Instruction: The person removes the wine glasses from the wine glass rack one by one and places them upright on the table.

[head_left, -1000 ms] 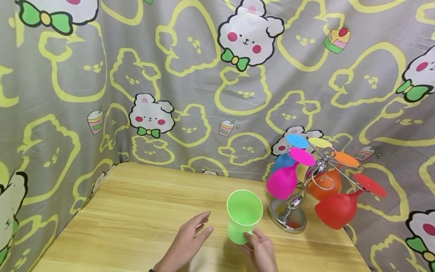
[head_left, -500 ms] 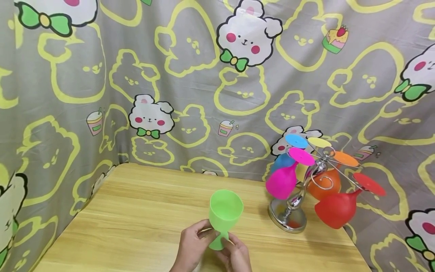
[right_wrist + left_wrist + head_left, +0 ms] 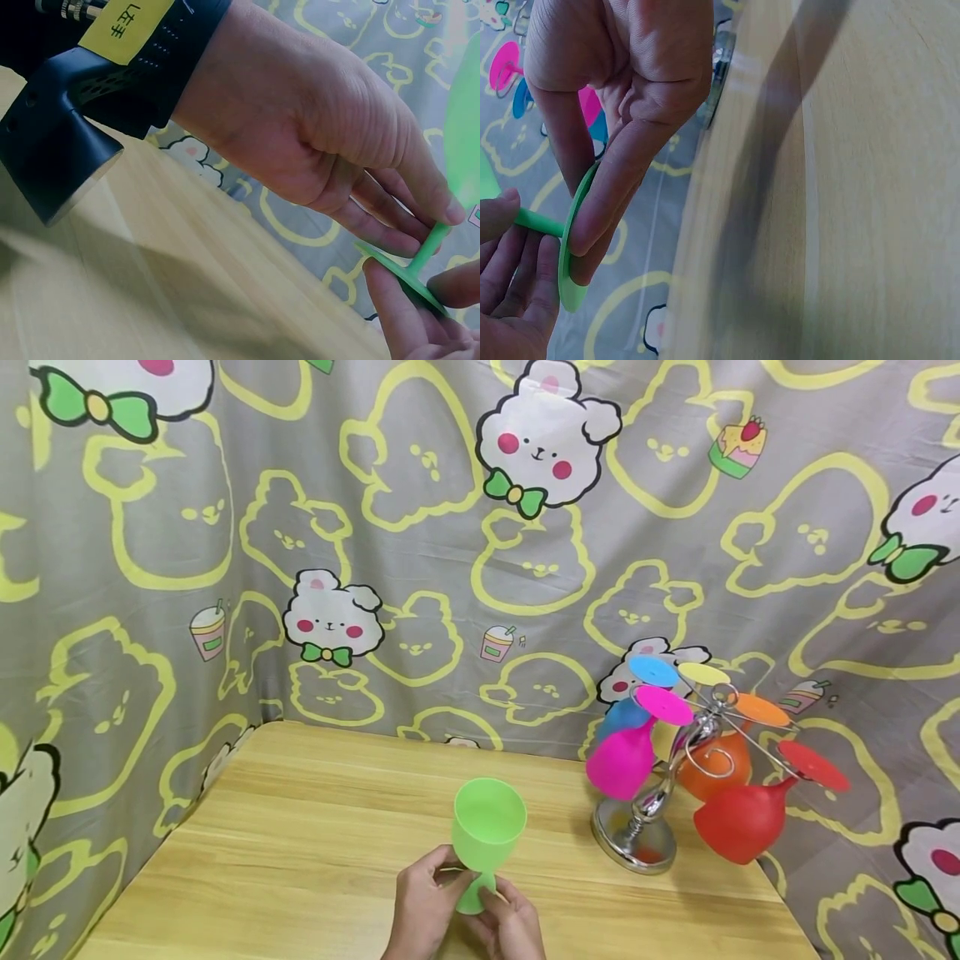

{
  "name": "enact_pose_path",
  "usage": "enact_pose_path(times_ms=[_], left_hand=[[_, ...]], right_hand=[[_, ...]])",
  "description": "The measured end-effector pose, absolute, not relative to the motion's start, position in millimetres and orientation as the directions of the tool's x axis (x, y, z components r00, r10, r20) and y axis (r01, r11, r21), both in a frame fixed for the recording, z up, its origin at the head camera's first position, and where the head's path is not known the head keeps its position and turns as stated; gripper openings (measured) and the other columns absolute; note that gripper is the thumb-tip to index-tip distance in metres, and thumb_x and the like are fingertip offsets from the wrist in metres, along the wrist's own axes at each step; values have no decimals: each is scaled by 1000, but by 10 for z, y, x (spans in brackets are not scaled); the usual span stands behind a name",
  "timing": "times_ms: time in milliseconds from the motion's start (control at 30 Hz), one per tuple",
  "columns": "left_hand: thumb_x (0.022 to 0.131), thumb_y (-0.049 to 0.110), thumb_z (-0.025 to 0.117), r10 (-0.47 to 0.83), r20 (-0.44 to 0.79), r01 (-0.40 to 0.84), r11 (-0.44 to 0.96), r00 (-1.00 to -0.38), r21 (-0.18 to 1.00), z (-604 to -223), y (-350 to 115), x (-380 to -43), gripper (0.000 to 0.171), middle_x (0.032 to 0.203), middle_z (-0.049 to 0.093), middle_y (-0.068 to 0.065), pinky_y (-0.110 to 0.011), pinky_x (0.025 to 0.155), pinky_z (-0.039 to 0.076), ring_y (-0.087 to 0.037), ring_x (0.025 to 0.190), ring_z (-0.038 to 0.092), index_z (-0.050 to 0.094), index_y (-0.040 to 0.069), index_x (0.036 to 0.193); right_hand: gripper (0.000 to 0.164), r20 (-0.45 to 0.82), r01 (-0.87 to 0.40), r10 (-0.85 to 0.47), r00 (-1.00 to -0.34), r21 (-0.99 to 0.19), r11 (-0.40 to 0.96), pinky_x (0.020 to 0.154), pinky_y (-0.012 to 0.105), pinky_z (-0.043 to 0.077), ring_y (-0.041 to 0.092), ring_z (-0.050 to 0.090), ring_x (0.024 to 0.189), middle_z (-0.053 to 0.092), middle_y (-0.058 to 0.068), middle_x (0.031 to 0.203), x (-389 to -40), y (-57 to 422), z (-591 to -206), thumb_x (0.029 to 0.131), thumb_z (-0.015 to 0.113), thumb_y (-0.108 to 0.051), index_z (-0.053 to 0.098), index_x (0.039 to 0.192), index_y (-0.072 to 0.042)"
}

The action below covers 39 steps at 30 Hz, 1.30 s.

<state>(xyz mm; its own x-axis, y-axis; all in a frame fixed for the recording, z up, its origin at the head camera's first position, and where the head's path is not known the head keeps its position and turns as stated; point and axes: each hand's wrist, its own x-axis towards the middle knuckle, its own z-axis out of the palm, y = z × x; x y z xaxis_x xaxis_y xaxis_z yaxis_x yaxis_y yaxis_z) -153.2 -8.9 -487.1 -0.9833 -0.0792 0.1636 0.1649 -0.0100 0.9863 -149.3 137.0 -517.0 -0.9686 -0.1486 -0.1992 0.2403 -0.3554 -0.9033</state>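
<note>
A lime green goblet (image 3: 487,853) is upright between my two hands, its bowl mouth facing up near the front of the table. My left hand (image 3: 423,902) pinches its thin stem from the left. From the right, my right hand (image 3: 516,922) pinches the round foot. The left wrist view shows the foot (image 3: 571,291) edge-on between the right hand's fingers, with the left hand (image 3: 514,285) at the stem. In the right wrist view, the larger left hand (image 3: 300,112) reaches down to the stem and the right hand (image 3: 405,322) grips the foot from below.
Right of the hands stands a chrome rack (image 3: 633,839) on a round base. Upside-down goblets hang from it: magenta (image 3: 622,764), blue, yellow, orange (image 3: 716,768) and red (image 3: 742,818). A patterned cloth (image 3: 420,635) backs the wooden table (image 3: 315,827).
The right hand has brought the green goblet left, away from the rack. My left hand, earlier apart from it, has closed on the stem. Over the last half second the goblet shifts slightly left.
</note>
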Motion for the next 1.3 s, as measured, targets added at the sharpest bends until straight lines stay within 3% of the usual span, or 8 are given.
enact_pose_path(times_ms=[167,333,600,733,867,1100,1300], left_hand=[[89,12,87,-74,159,160,-9,-985,987,-4868,-105,-1524,21,106,82,-6,-20,91,63,-15,98,80,81,8,109],[90,14,86,-72,162,163,-5,-984,987,-4845,-155,-1524,21,108,82,-6,-18,91,62,-14,99,80,80,7,109],[92,10,84,-133,186,182,42,-974,982,-4786,-280,-1580,24,109,80,-11,-29,93,66,-23,100,81,77,4,114],[94,9,82,-144,199,190,77,-969,979,-4766,-362,-1612,25,113,79,-14,-35,94,67,-29,104,81,76,2,118],[95,6,80,-182,210,183,152,-961,971,-4747,-459,-1667,25,114,79,-14,-41,96,67,-32,107,79,75,1,118],[95,4,76,-264,211,135,277,-941,951,-4711,-664,-1788,24,111,80,-16,-51,92,67,-33,102,78,75,1,119],[98,5,72,-299,192,89,325,-935,942,-4715,-902,-1845,27,115,77,-22,-52,89,67,-37,102,78,72,-1,125]], right_hand=[[56,-199,244,-163,-966,-908,-339,105,37,62,17,73,118,70,18,138,-1487,1374,-5165,109,55,-7,37,153,21],[61,-204,250,-189,-961,-931,-265,108,37,60,29,71,130,62,30,148,-1484,1425,-5122,109,59,-13,36,155,19],[66,-120,140,-142,-983,-980,-140,107,35,61,25,71,129,56,32,153,-1451,1616,-4962,108,64,-17,35,156,18],[53,-27,26,-16,-1000,-999,26,103,28,62,22,72,126,59,33,150,-1408,1730,-4877,107,66,-16,51,148,14],[38,48,-10,144,-988,-967,254,97,20,60,25,72,126,70,23,141,-1363,1839,-4817,104,71,-14,67,138,3],[39,145,-34,202,-969,-880,473,108,43,60,45,61,140,64,21,151,-1294,2085,-4812,103,73,-13,69,140,-3],[40,223,-28,228,-948,-770,637,109,52,59,46,62,138,63,22,152,-1247,2259,-4863,100,76,-14,70,139,-5]])
